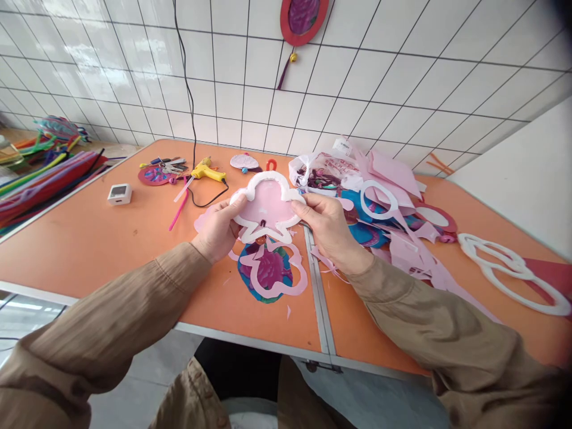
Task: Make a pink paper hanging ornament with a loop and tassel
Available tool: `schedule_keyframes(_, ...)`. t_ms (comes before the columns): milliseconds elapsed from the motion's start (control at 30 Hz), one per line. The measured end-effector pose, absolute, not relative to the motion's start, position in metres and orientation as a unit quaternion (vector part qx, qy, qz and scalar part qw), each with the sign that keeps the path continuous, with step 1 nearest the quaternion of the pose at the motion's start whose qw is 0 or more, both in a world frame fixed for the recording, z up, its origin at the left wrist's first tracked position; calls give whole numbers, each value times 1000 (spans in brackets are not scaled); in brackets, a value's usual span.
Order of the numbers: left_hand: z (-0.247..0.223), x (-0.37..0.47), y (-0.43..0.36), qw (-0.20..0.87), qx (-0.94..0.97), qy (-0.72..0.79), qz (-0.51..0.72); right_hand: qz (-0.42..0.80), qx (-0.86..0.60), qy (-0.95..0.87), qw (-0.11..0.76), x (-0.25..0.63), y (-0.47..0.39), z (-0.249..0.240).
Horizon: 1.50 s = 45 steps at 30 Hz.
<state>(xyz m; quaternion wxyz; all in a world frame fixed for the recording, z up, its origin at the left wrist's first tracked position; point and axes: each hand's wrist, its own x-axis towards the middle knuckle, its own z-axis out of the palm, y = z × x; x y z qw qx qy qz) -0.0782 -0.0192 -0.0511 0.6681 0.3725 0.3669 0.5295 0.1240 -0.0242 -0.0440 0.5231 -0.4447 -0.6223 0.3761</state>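
Between my two hands is a flower-shaped craft piece, a pink sheet with a raised white border, lifted over the table. My left hand grips its left edge, thumb on the front. On the right edge, my right hand pinches the border the same way; the fingers behind are mostly hidden. Below the piece lies a round patterned fabric in blue and purple. A pink paper outline with wavy edges rests over that fabric.
A yellow glue gun with a black cord stands at the back left, near a small white box. Pink paper scraps and white foam rings cover the right side. Colourful pipe cleaners lie far left. The orange table has a metal seam.
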Motion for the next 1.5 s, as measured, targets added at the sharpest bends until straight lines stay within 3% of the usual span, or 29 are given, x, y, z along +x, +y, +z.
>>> schedule_keyframes(267,-55,-79,-18,666,382,361,530,328,-468,-635,520,126,-24,-42)
schedule_keyframes(967,-42,-72,-24,708,291,358,535,376,-481,-585,534,128,-21,-40)
schedule_keyframes(1500,-52,-79,-17,692,358,311,545,412,-433,-546,587,128,-13,-48)
